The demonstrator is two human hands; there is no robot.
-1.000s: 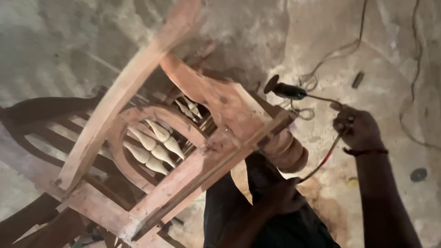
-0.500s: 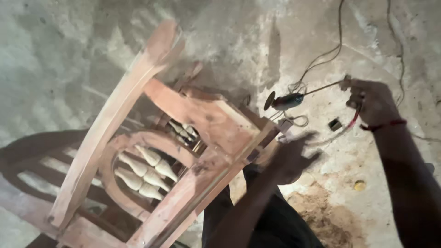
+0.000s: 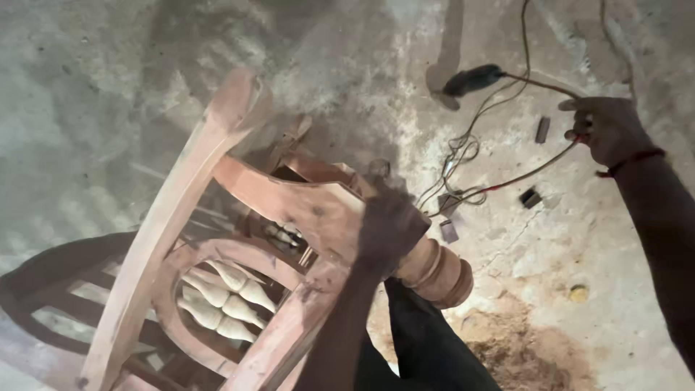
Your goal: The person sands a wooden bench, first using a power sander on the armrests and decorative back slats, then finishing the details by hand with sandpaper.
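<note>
A bare wooden chair frame (image 3: 239, 239) lies tilted on the dusty concrete floor, with turned spindles (image 3: 221, 297) in its back and a round turned leg (image 3: 438, 271) pointing right. My left hand (image 3: 387, 228) rests on the frame's corner where the leg joins, fingers closed over the wood. My right hand (image 3: 608, 127) is out at the upper right, holding a thin cable (image 3: 521, 177). The cable runs to a dark power tool (image 3: 470, 80) that hangs or lies just left of that hand.
Loose wires (image 3: 460, 156) tangle on the floor between the chair and my right hand. Small dark blocks (image 3: 530, 197) lie near them. A sawdust pile (image 3: 528, 355) sits at the lower right, and a small yellowish lid (image 3: 578, 292) beside it.
My left hand has come down onto the chair's corner near the turned leg. My right hand has pulled the cable up and right, and the power tool moved with it.
</note>
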